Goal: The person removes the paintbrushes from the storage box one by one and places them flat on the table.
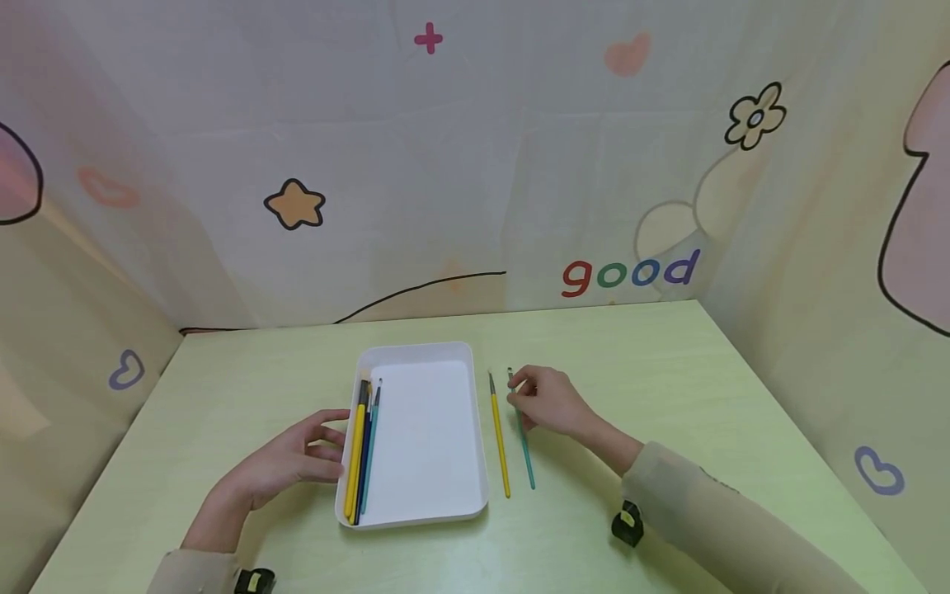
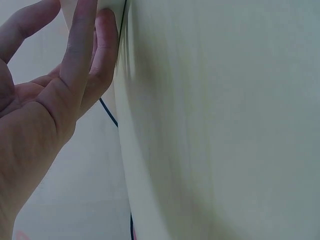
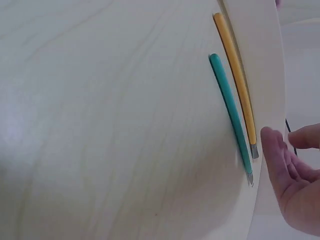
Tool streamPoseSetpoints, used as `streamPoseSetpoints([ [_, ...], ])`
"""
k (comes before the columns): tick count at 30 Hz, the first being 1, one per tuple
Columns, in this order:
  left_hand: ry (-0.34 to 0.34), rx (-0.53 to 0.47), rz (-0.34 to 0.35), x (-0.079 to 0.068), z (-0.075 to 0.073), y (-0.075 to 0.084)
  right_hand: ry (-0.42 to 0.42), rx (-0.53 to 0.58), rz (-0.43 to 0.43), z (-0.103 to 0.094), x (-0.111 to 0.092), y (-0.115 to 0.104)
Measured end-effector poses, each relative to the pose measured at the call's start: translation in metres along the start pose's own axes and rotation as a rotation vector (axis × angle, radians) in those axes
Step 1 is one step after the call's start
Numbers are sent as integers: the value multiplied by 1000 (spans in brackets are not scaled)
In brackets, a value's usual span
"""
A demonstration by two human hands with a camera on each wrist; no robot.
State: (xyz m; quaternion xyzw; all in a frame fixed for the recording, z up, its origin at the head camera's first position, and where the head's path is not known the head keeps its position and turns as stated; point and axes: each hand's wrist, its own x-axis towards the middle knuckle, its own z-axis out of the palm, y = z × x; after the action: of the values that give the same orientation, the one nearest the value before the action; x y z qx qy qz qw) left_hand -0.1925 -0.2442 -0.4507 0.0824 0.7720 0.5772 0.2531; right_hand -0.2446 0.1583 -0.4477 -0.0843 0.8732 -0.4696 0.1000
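A white tray (image 1: 429, 437) lies on the table, with several paintbrushes along its left side: thick yellow (image 1: 357, 458), dark blue (image 1: 364, 466) and teal (image 1: 373, 445). My left hand (image 1: 293, 454) touches the tray's left wall with loosely spread fingers. Right of the tray, a yellow paintbrush (image 1: 500, 437) and a teal paintbrush (image 1: 528, 458) lie side by side, bristles away from me. Over the teal one's upper part is my right hand (image 1: 552, 402), thumb and fingers bent and apart. In the right wrist view, the right hand (image 3: 295, 175) is beside the bristle ends, gripping nothing.
The pale wooden table (image 1: 631, 355) ends at a printed cloth (image 1: 475, 165) behind and on both sides. Each wrist carries a small black device, such as the one (image 1: 627, 524) at the right sleeve.
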Motion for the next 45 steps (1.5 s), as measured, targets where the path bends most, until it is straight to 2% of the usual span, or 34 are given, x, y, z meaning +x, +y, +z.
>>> streamPoseSetpoints([
  [6,-4,-1,-4,-1,-1,-1,-79,192,-12,6,-1,-10],
  [13,-5,6,-7,0,0,0,-260,439,13,14,-1,-24],
  [17,-5,0,-10,-1,0,0,-343,535,29,21,-1,-33],
  [22,-17,-12,-3,-1,0,-1,-383,604,38,31,0,-42],
  [26,-17,-17,-10,-1,1,-1,-395,601,58,39,1,-49],
  [32,-19,-22,-8,0,0,-3,-367,510,93,55,2,-62],
  [39,-14,-26,-15,1,1,-2,-400,574,139,73,8,-68],
  [45,-7,-22,-21,1,0,-1,-419,555,157,86,12,-71],
])
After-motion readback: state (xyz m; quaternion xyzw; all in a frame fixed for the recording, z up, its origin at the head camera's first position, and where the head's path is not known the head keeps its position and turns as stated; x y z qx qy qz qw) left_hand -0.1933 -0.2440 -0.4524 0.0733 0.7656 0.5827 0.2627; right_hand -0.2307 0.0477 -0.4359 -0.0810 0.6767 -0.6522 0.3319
